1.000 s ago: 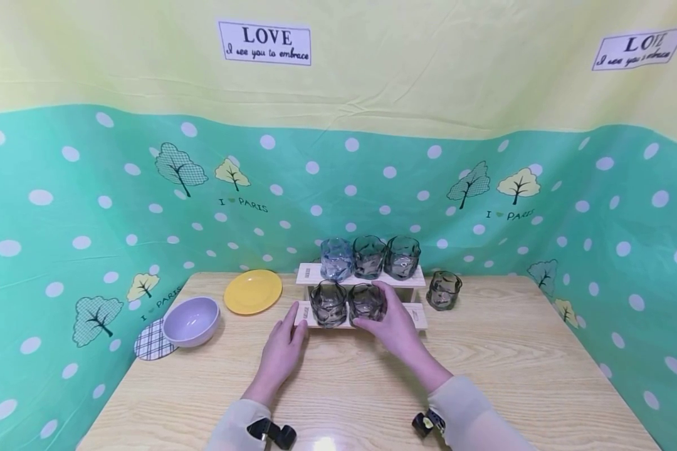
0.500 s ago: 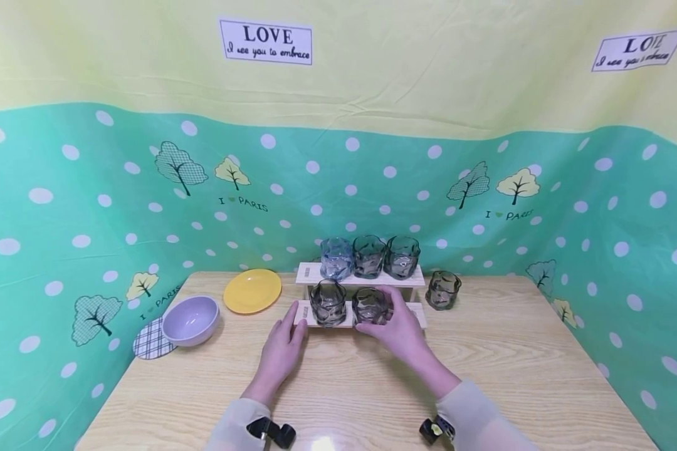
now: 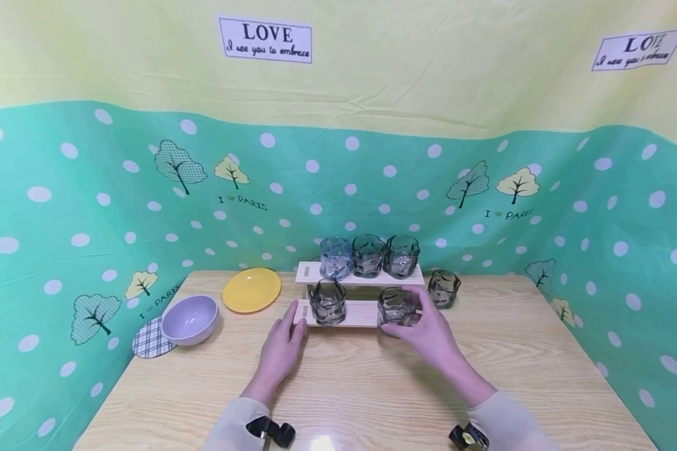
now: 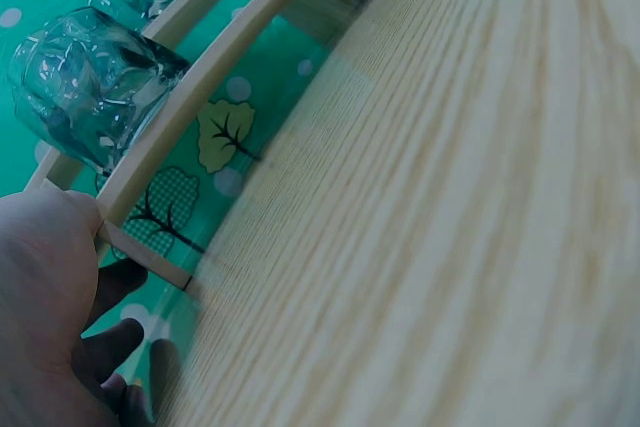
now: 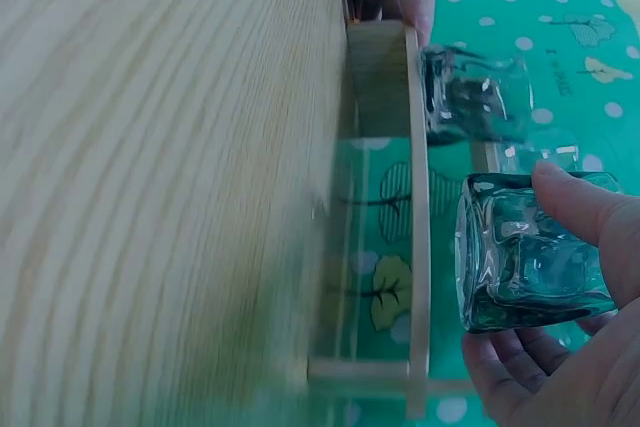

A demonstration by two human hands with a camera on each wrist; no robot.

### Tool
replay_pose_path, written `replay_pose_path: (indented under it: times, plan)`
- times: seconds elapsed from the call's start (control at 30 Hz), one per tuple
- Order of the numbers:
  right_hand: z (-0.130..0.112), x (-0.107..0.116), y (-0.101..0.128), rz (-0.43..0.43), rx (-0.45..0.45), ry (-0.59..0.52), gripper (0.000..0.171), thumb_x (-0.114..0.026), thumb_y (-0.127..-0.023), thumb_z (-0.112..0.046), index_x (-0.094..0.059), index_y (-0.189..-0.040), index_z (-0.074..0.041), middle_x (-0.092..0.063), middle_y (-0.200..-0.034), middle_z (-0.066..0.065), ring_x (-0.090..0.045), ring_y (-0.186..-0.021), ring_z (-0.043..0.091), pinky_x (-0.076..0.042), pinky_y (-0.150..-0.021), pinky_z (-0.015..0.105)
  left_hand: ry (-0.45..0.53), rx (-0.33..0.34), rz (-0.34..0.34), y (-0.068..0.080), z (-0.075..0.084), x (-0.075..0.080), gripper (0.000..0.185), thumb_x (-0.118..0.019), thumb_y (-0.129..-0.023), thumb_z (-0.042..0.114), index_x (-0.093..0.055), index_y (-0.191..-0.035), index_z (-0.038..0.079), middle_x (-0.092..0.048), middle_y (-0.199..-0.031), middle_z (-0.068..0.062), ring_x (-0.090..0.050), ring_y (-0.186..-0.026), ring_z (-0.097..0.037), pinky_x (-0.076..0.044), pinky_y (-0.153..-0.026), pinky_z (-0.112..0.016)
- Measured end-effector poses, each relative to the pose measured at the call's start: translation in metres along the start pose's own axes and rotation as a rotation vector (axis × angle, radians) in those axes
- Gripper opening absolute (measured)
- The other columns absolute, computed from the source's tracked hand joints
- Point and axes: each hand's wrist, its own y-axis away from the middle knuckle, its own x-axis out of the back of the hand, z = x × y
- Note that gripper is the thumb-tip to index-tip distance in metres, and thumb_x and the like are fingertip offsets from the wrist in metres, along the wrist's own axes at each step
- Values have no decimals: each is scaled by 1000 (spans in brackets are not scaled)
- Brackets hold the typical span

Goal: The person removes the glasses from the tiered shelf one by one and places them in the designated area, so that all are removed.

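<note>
My right hand (image 3: 429, 329) holds a grey wavy glass tumbler (image 3: 395, 308), thumb on one side and fingers on the other. In the right wrist view the held tumbler (image 5: 530, 257) is raised off the rack's lower board. The two-tier wooden rack (image 3: 363, 313) stands mid-table. Its lower board bears another grey tumbler (image 3: 328, 305) at the left. My left hand (image 3: 282, 347) rests against the left end of that board with fairly straight fingers. In the left wrist view the left hand (image 4: 50, 287) touches the board's corner, its other fingers loosely bent below.
On the upper board stand a blue tumbler (image 3: 336, 258) and two dark tumblers (image 3: 368, 255). Another grey tumbler (image 3: 444, 289) stands right of the rack. A yellow plate (image 3: 251, 290), a purple bowl (image 3: 190, 320) and a checked coaster (image 3: 151, 341) lie at the left.
My right hand has moved the grey tumbler to the right along the lower tier, widening the gap from the left tumbler. The left hand has stayed in place.
</note>
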Motion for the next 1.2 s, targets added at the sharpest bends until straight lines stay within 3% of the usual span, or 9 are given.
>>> replay_pose_path:
  times: [0.5,0.97,1.2]
  plan:
    - [20,55,0,32,19,18,104,-100,-84,-32,-38,-164,-9,-60,-149,25,-62,-133,47,-54,-110,61,-2,-7,0,1,1,0,61,-51,-119,38,-38,-173,12,-49,-164,-29,-38,-153,-59,-33,-123,-74]
    - [36,102,-8,87,-24,100,116,-96,-85,-50,-29,-170,-8,-52,-157,30,-55,-136,55,-50,-109,71,-3,-20,6,0,-2,-1,61,-52,-119,38,-38,-173,12,-50,-165,-27,-38,-153,-59,-32,-123,-74]
    - [49,118,-17,133,-15,135,115,-96,-88,-44,-27,-171,-6,-53,-155,31,-58,-131,54,-51,-105,70,-2,-30,11,0,-2,-1,61,-51,-119,37,-39,-173,11,-51,-162,-30,-42,-151,-59,-35,-122,-75]
